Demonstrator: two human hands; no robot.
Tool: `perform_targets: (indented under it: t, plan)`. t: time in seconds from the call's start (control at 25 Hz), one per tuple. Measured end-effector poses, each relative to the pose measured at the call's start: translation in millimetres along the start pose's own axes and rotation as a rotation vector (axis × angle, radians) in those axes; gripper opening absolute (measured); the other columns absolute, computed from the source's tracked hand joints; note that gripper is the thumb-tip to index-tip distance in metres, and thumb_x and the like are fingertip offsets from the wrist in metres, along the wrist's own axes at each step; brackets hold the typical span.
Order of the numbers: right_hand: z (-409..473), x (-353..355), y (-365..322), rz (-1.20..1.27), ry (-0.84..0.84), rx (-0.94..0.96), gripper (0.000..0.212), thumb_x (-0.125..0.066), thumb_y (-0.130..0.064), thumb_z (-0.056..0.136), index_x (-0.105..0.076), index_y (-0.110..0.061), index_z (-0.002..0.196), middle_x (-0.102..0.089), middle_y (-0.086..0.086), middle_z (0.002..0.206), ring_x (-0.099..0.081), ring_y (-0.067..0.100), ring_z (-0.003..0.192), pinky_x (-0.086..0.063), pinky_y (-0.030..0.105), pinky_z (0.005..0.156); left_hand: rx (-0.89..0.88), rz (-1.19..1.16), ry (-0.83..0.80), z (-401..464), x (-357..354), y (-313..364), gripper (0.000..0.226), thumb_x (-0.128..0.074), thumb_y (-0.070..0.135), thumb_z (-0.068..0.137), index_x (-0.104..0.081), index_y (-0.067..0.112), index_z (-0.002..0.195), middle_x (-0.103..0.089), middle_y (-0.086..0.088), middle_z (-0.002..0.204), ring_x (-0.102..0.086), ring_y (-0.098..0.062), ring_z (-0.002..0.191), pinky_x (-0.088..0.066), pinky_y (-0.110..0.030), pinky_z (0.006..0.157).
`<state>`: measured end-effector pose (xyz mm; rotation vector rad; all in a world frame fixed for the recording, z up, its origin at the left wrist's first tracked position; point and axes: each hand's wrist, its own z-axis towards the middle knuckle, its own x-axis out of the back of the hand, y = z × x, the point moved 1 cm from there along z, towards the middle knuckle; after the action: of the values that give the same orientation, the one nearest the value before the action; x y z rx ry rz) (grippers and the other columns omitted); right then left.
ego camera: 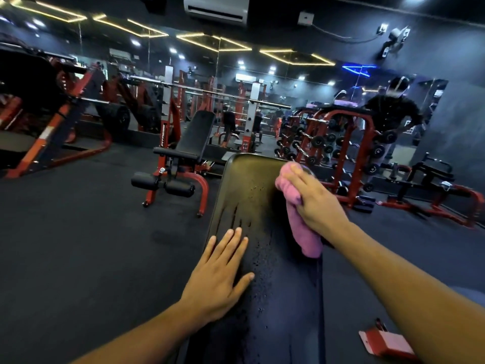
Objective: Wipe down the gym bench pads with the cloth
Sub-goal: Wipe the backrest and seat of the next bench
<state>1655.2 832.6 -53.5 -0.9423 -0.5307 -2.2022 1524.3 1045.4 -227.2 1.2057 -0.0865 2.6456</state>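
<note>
A left hand lies flat, fingers straight, on a black bench pad whose long axis runs away from the camera. Farther up, the right hand presses a bunched pink cloth against the pad's right edge, a dumbbell rack beyond.

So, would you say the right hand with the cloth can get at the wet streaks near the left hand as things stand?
Probably yes. The right hand presses the pink cloth on the pad's right edge, and bare pad lies between it and the streaks. The left hand rests flat just below them, not over them.
</note>
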Motion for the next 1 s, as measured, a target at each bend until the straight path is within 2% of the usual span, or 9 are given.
perform_targets:
  t: [0.16,0.24,0.36,0.48,0.56,0.64,0.76,0.92,1.0]
  plan:
    - [72.9,-27.6,-20.4,0.022,-0.025,-0.035,0.055,-0.043,-0.036,0.096,-0.047,-0.016,0.146,-0.051,0.015,0.147,-0.055,0.039,0.125,-0.046,0.055,0.104,-0.011,0.064,-0.025,-9.8,-2.9,-3.7,0.071,-0.029,0.059,0.108,-0.026,0.015,0.164,-0.015,-0.003,0.174,-0.009,-0.019,0.161,-0.015,-0.046,0.126]
    - [101.0,-54.2,-30.4,-0.05,-0.035,-0.005,0.046,-0.045,-0.031,0.098,-0.052,-0.014,0.14,-0.057,0.013,0.138,-0.054,0.039,0.123,-0.038,0.054,0.109,-0.038,0.054,-0.023,-11.5,-6.1,-4.0,0.07,-0.033,0.056,0.108,-0.028,0.014,0.164,-0.015,-0.004,0.174,-0.01,-0.021,0.161,-0.017,-0.048,0.126]
    - [127.2,-81.7,-44.7,-0.153,-0.025,-0.192,0.039,-0.045,-0.031,0.097,-0.052,-0.025,0.134,-0.058,0.005,0.133,-0.051,0.038,0.125,-0.023,0.074,0.11,-0.054,0.041,0.0,-12.5,-5.5,-5.0,0.07,-0.042,0.051,0.106,-0.03,0.014,0.163,-0.017,-0.004,0.173,-0.011,-0.021,0.161,-0.017,-0.049,0.127]
    - [136.5,-88.9,-64.1,-0.126,-0.057,-0.275,0.04,-0.046,-0.033,0.095,-0.05,-0.025,0.134,-0.058,0.006,0.132,-0.052,0.039,0.121,-0.029,0.073,0.106,-0.078,0.044,0.022,-12.9,-5.7,-5.2,0.068,-0.046,0.047,0.104,-0.032,0.014,0.162,-0.019,-0.002,0.173,-0.013,-0.021,0.161,-0.017,-0.049,0.128]
    - [111.5,-92.2,-75.6,-0.152,-0.059,-0.121,0.047,-0.044,-0.04,0.092,-0.051,-0.025,0.136,-0.053,0.01,0.137,-0.048,0.04,0.126,-0.031,0.068,0.108,-0.099,0.036,0.025,-14.4,-5.3,-5.0,0.066,-0.049,0.044,0.103,-0.036,0.014,0.161,-0.023,-0.001,0.172,-0.016,-0.019,0.16,-0.019,-0.049,0.127]
    - [67.0,-90.9,-75.8,-0.122,-0.093,0.172,0.055,-0.045,-0.041,0.088,-0.054,-0.025,0.139,-0.05,0.011,0.146,-0.045,0.04,0.134,-0.031,0.067,0.112,-0.119,0.026,0.031,-15.4,-6.4,-5.0,0.065,-0.052,0.041,0.101,-0.041,0.014,0.159,-0.028,0.0,0.17,-0.02,-0.018,0.159,-0.023,-0.048,0.126]
    - [40.4,-77.7,-32.7,-0.097,-0.181,0.387,0.061,-0.062,-0.029,0.085,-0.054,-0.026,0.145,-0.047,0.009,0.155,-0.04,0.036,0.145,-0.022,0.063,0.118,-0.123,0.014,0.036,-15.6,-8.3,-4.6,0.065,-0.054,0.039,0.098,-0.044,0.014,0.158,-0.031,0.0,0.169,-0.023,-0.017,0.158,-0.024,-0.046,0.126]
    - [99.7,-79.2,-25.8,-0.189,-0.121,-0.016,0.058,-0.046,-0.034,0.085,-0.053,-0.023,0.141,-0.048,0.009,0.148,-0.042,0.036,0.14,-0.028,0.067,0.115,-0.131,0.075,0.015,-14.7,-7.4,-3.5,0.067,-0.048,0.042,0.101,-0.036,0.016,0.161,-0.024,0.001,0.172,-0.018,-0.017,0.159,-0.017,-0.045,0.128]
    - [118.5,-90.7,-63.4,-0.179,-0.122,-0.075,0.057,-0.043,-0.035,0.078,-0.053,-0.025,0.133,-0.051,0.008,0.139,-0.046,0.035,0.132,-0.031,0.063,0.111,-0.133,0.065,0.006,-13.7,-7.1,-5.1,0.067,-0.048,0.042,0.101,-0.035,0.016,0.162,-0.023,0.001,0.172,-0.018,-0.016,0.159,-0.017,-0.045,0.128]
